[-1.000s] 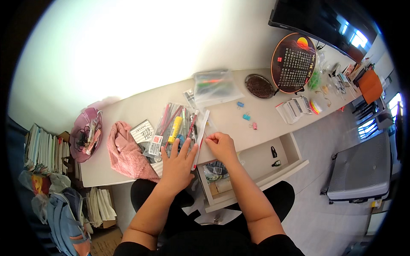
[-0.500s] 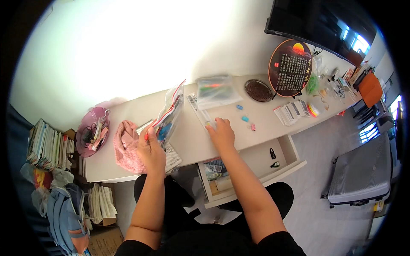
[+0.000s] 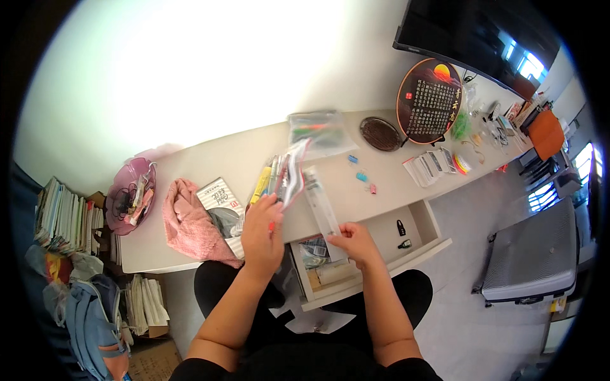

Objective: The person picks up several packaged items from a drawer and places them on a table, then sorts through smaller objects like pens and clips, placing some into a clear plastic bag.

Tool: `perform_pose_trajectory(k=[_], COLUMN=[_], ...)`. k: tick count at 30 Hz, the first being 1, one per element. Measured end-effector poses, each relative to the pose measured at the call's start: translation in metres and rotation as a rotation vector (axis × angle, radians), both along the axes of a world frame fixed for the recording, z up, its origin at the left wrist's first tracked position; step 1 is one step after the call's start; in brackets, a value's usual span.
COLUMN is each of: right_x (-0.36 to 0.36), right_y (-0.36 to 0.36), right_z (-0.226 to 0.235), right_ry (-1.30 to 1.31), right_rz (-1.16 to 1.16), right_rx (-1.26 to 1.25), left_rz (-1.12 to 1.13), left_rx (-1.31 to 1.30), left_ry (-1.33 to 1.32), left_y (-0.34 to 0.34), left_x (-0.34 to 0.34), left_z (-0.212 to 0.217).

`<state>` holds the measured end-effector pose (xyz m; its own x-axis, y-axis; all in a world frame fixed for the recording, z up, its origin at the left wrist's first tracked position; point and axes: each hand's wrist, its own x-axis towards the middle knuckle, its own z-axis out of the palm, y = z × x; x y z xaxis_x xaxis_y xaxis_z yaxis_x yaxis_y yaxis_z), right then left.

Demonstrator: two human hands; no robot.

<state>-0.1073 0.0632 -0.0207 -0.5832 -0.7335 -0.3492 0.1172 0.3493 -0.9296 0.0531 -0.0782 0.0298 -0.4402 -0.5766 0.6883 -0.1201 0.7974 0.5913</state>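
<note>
My left hand [image 3: 263, 233] is closed on a clear zip pouch [image 3: 293, 174] with a red-edged opening, held above the desk; pens and a yellow marker show in it. The pouch is partly blurred. My right hand [image 3: 357, 243] pinches the near end of a long, clear ruler [image 3: 323, 206], which slants over the desk's front edge and the open drawer, its far end close to the pouch. Left of my left hand lie a pink fluffy cloth [image 3: 190, 219] and a striped booklet [image 3: 219, 197]. A frosted zip bag [image 3: 324, 133] with coloured contents lies farther back.
The open drawer [image 3: 375, 279] holds packets and two small black objects [image 3: 403, 235]. Small blue and pink pieces [image 3: 361, 177], a brown oval tray [image 3: 380, 134], a round plaque [image 3: 429, 101] and fanned cards [image 3: 432, 167] are to the right. A purple bowl [image 3: 130, 197] stands left; a grey suitcase [image 3: 530, 254] is on the floor.
My right hand has picked the ruler up off the desk and drawn it nearer. My left hand has carried the pouch rightward, tilting it toward the ruler and uncovering the striped booklet.
</note>
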Motion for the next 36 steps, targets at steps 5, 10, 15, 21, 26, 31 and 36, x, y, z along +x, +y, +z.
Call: perform_pose_trajectory(k=[5,10,15,21,26,31,36], right_x=[0.012,0.010,0.016,0.027,0.023,0.030,0.013], right_y=[0.022,0.019,0.018,0.020,0.028,0.028,0.042], right_z=[0.003,0.013,0.000,0.001,0.015,0.061,0.041], right_ry=[-0.009,-0.090,0.102,0.996,1.317,0.587,-0.056], right_rz=[-0.237,-0.225,-0.216,-0.284,-0.327,-0.319,-0.147], right_rx=[-0.136,-0.084,-0.085,-0.051,-0.202,-0.313,-0.237], left_rz=[0.014,-0.015,-0.067,-0.282,-0.400,-0.404,-0.531], left_rx=[-0.135,-0.148,-0.118,0.861,1.356,1.347,1.357], left_ry=[-0.362,-0.547,-0.441,0.017,0.254,0.332,0.336], left_y=[0.025,0.034,0.029,0.024,0.026,0.012,0.017], left_x=[-0.012,-0.011,-0.020,-0.041,-0.039,-0.027,-0.024], left_z=[-0.033,-0.033,-0.020,-0.016,0.005,-0.002,0.008])
